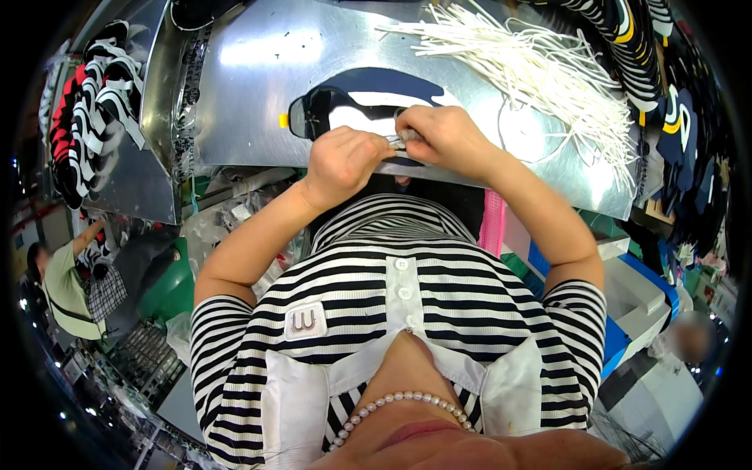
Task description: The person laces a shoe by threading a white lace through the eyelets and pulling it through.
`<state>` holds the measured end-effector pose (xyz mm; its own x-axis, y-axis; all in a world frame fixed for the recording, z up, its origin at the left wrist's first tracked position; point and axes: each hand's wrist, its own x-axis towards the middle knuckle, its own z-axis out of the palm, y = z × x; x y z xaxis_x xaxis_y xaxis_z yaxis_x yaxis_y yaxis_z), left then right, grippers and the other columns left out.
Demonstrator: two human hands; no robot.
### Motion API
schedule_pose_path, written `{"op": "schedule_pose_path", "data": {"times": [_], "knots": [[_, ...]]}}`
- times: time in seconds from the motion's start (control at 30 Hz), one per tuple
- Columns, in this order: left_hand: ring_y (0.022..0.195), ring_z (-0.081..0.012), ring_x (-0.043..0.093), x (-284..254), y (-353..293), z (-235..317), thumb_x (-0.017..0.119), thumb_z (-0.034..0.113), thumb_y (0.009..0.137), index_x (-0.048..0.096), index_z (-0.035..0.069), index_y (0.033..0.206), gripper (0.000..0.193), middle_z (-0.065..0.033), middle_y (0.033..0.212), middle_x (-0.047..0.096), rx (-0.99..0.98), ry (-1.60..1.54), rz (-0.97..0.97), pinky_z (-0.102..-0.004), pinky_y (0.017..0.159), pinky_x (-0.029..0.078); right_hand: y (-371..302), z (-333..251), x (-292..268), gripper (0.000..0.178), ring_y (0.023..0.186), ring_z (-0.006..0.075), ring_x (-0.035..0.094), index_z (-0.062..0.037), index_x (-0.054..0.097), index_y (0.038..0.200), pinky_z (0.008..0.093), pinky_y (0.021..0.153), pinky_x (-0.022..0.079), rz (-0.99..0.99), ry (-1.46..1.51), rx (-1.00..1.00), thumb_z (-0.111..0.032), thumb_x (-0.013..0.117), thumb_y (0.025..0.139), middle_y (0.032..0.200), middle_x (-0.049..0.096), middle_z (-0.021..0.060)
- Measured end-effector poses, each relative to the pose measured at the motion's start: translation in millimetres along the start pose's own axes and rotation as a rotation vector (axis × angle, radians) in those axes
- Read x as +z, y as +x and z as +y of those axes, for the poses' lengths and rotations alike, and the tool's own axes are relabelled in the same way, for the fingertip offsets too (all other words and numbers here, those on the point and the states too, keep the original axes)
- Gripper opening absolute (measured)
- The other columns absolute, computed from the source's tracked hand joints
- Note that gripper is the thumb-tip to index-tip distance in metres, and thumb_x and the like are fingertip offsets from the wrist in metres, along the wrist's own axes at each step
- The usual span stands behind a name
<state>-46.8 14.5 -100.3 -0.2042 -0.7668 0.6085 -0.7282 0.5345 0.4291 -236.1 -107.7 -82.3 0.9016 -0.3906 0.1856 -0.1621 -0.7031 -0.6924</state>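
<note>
A navy and white shoe upper [392, 81] lies sideways on the metal table, its dark opening at the left and a small yellow tab [283, 121] sticking out there. Both hands meet at its near edge. My left hand [343, 163] is closed in a pinch, fingertips on a short white lace [394, 145]. Close beside it, my right hand [450, 141] is also closed, thumb and finger pinching at the same lace. The fingers cover part of the lace and the upper's near side, so the eyelets cannot be made out.
A big heap of loose white laces [548, 78] spreads over the table's right side. Striped navy, white and yellow uppers [677, 141] hang at the far right. Black, white and red uppers [94, 110] are stacked at the left. Another person [74, 290] is at the lower left.
</note>
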Motion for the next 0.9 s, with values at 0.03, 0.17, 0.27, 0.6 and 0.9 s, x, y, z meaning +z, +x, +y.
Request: {"op": "schedule_pose_path", "data": {"times": [0.03, 0.17, 0.27, 0.6, 0.9], "knots": [[0.061, -0.0251, 0.063, 1, 0, 2, 0.081, 0.007, 0.073, 0.061, 0.005, 0.088, 0.026, -0.0079, 0.074, 0.066, 0.014, -0.064, -0.032, -0.0337, 0.056, 0.048, -5, 1, 2, 0.022, 0.071, 0.0326, 0.064, -0.0061, 0.06, 0.099, 0.0371, 0.064, 0.052, 0.058, -0.01, -0.007, -0.008, 0.069, 0.079, 0.084, 0.064, 0.0128], [0.064, -0.026, 0.064, -1, -6, 14, 0.081, 0.01, 0.075, 0.062, 0.003, 0.09, 0.025, -0.0093, 0.076, 0.067, -0.019, -0.137, -0.147, -0.0333, 0.057, 0.049, -1, 14, -22, 0.026, 0.064, 0.0245, 0.063, -0.007, 0.059, 0.099, 0.0341, 0.059, 0.052, 0.543, -0.18, 0.086, -0.003, 0.071, 0.076, 0.082, 0.062, 0.0095], [0.072, -0.0297, 0.067, -12, 0, 9, 0.08, 0.014, 0.078, 0.062, 0.002, 0.099, 0.03, -0.0129, 0.082, 0.068, -0.231, -0.099, -0.234, -0.0345, 0.062, 0.052, 3, 13, -37, 0.018, 0.064, 0.0175, 0.062, -0.0061, 0.061, 0.099, 0.0296, 0.059, 0.051, 0.764, -0.093, 0.251, -0.003, 0.068, 0.083, 0.079, 0.063, 0.0073], [0.072, -0.013, 0.061, -12, 33, 3, 0.062, 0.028, 0.097, 0.048, 0.003, 0.134, 0.046, -0.0069, 0.078, 0.063, -0.843, -0.362, -0.264, -0.0271, 0.069, 0.048, 8, -14, 15, 0.016, 0.069, 0.0168, 0.065, -0.0016, 0.07, 0.099, 0.0286, 0.064, 0.051, 0.311, 0.337, 0.425, -0.013, 0.067, 0.088, 0.079, 0.069, 0.0121], [0.07, -0.0049, 0.057, 3, 31, 4, 0.07, 0.021, 0.091, 0.061, 0.002, 0.118, 0.034, -0.0014, 0.082, 0.065, -0.865, -0.37, -0.115, -0.0207, 0.062, 0.045, -2, -6, 8, 0.023, 0.074, 0.0063, 0.057, -0.001, 0.069, 0.109, 0.022, 0.068, 0.047, 0.379, 0.698, 0.523, -0.014, 0.066, 0.091, 0.08, 0.066, 0.0013]]}}
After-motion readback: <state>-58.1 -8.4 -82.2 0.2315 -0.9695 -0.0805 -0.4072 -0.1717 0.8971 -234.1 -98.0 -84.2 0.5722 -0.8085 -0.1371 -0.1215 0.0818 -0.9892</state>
